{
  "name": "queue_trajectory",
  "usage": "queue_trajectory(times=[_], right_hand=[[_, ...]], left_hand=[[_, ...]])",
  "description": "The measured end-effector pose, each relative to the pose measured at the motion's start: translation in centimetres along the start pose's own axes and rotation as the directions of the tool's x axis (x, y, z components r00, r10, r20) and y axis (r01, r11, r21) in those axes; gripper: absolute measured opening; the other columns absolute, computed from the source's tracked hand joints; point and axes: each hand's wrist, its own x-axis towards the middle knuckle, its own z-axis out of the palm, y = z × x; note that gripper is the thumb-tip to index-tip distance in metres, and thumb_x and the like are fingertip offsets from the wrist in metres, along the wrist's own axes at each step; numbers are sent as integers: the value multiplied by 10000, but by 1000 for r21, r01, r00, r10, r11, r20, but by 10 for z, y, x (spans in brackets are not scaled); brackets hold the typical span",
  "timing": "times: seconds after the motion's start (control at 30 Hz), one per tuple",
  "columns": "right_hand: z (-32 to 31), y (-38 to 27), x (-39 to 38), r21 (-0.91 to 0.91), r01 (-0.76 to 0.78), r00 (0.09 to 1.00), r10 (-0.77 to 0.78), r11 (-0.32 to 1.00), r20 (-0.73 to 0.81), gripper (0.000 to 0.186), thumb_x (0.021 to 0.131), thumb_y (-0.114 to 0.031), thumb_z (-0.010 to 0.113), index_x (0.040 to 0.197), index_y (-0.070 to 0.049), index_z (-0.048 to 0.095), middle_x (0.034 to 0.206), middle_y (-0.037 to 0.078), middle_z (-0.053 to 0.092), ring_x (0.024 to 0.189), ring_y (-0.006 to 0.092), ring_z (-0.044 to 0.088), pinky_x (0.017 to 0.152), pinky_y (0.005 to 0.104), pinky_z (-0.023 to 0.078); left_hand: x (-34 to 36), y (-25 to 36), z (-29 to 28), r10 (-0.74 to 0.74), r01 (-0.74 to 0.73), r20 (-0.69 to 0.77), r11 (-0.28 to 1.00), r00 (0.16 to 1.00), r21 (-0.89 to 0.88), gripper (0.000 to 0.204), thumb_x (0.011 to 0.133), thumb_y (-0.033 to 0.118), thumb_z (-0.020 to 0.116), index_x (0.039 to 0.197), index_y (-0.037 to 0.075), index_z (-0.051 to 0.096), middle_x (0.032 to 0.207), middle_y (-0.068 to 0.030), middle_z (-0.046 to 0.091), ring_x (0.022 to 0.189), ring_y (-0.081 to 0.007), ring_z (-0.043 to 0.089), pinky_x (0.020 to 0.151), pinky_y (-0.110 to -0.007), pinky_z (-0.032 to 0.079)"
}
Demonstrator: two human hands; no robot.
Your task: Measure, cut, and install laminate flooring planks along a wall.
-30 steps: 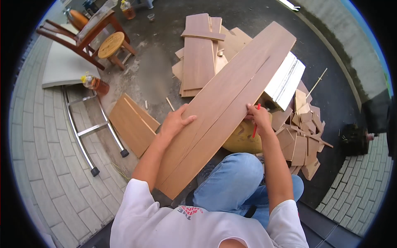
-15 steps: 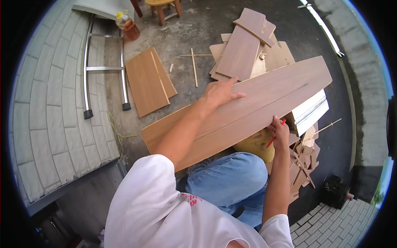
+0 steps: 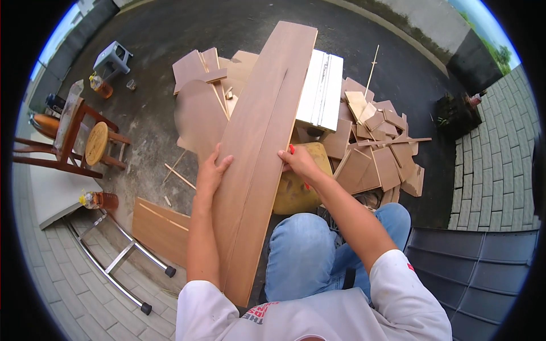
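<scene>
Fingers of the left hand (image 3: pixel 210 172) are clamped on the left long edge of a long brown board (image 3: pixel 250 150), thumb on its upper face; the other fingertips are partly hidden. Fingers of the right hand (image 3: pixel 300 163) are curled around a red pen (image 3: pixel 292 149), its two ends showing on either side of the hand, while the thumb meets the board's right edge. The board lies in front of the person, running from near the white shirt (image 3: pixel 333 315) away past both hands, its far end narrower. A thin dark line runs lengthwise along it; whether drawn or cracked, I cannot tell.

Just right of the board's far half stands a white-topped box (image 3: pixel 321 91), with a yellow block (image 3: pixel 293 196) nearer the person's jeans (image 3: pixel 301 256). Farther right, wood offcuts (image 3: pixel 387 142) lie in a loose heap. Beyond the left hand is a stack of boards (image 3: pixel 189 69), partly blurred. At left are a metal frame (image 3: pixel 120 258), a bottle of orange liquid (image 3: pixel 103 200) and a round wooden stool (image 3: pixel 96 144).
</scene>
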Motion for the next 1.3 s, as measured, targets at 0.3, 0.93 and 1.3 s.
queue_trajectory(times=[0.3, 0.93, 1.3], right_hand=[[4, 19, 4, -74, 17, 1000, -17, 997, -8, 322, 979, -246, 628, 927, 63, 703, 817, 118, 722, 693, 180, 697, 661, 317, 532], [5, -12, -31, 20, -212, 964, 206, 977, 168, 320, 977, -249, 632, 1026, 63, 682, 920, 131, 733, 769, 221, 720, 685, 321, 544], [10, -5, -26, 104, -44, 999, 46, 994, -19, 324, 987, -318, 626, 984, -8, 718, 851, 28, 702, 698, 115, 596, 604, 285, 439]], left_hand=[[-7, 0, -6, -14, 14, 1, 1000, 1000, -14, 685, 891, 427, 705, 1464, 115, 496, 1314, -239, 623, 1235, -337, 601, 1029, -373, 454], [-69, -11, -18, -60, 61, 21, 994, 998, -92, 634, 919, 370, 700, 1479, 174, 477, 1284, -186, 661, 1167, -305, 645, 986, -359, 480], [-99, -29, -20, -54, 52, -4, 984, 999, -171, 669, 915, 287, 717, 1482, 51, 453, 1348, -186, 625, 1225, -255, 606, 1031, -336, 449]])
